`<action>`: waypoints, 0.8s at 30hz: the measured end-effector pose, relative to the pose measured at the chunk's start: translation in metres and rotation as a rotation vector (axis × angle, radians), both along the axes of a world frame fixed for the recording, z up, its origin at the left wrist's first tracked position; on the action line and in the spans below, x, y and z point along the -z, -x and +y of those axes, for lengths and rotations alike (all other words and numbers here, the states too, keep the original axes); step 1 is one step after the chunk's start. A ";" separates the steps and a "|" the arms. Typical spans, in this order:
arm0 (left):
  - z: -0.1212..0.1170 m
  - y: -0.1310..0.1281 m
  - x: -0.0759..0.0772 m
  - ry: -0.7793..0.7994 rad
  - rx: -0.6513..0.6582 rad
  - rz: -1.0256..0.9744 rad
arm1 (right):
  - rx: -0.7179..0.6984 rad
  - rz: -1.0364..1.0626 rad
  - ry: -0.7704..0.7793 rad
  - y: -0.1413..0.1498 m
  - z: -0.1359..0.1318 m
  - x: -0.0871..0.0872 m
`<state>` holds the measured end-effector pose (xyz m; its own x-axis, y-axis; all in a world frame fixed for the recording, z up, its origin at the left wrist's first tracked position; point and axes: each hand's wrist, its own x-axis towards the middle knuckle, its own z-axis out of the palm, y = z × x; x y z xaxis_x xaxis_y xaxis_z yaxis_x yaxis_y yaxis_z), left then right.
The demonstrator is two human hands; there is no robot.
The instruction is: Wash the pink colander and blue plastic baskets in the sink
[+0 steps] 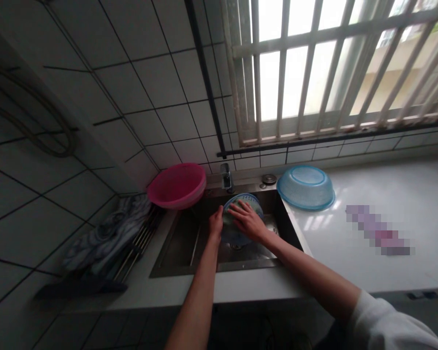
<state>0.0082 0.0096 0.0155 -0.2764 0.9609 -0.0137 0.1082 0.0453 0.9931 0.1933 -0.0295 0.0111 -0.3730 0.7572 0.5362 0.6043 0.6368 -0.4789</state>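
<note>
A light blue colander [256, 198] with slots near its rim is held tilted over the sink [182, 243]. Green leafy-looking stuff [229, 204] shows inside it, too small to name. My left hand [216, 222] is closed on the colander's left rim. Across its face lies my right hand [246, 219], fingers stretched out and spread over the green contents. Part of the colander is hidden behind my right hand. Behind it stands the faucet [226, 176].
A pink basin [178, 184] rests at the sink's back left corner. On the white counter [372, 189] to the right, a blue mesh basket [306, 188] sits upside down beside a drain plug [269, 179]. Folded striped cloth [105, 233] and rods lie left. A pixelated patch [379, 231] covers something.
</note>
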 end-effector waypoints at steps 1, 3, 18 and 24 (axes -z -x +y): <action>0.000 -0.001 0.000 -0.007 0.008 -0.005 | -0.042 -0.035 -0.023 0.002 -0.002 -0.002; -0.002 -0.003 -0.001 -0.001 0.025 -0.023 | -0.023 -0.025 -0.015 0.000 -0.002 -0.004; -0.009 -0.010 -0.010 -0.307 -0.099 0.402 | 0.150 -0.006 0.078 0.007 0.004 0.011; -0.011 -0.007 -0.010 -0.045 -0.077 0.401 | -0.042 -0.059 0.008 0.003 0.000 0.002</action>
<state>0.0150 -0.0011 0.0254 -0.3226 0.9343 0.1516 0.4849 0.0256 0.8742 0.1904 -0.0291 0.0087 -0.4354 0.7442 0.5065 0.6040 0.6587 -0.4487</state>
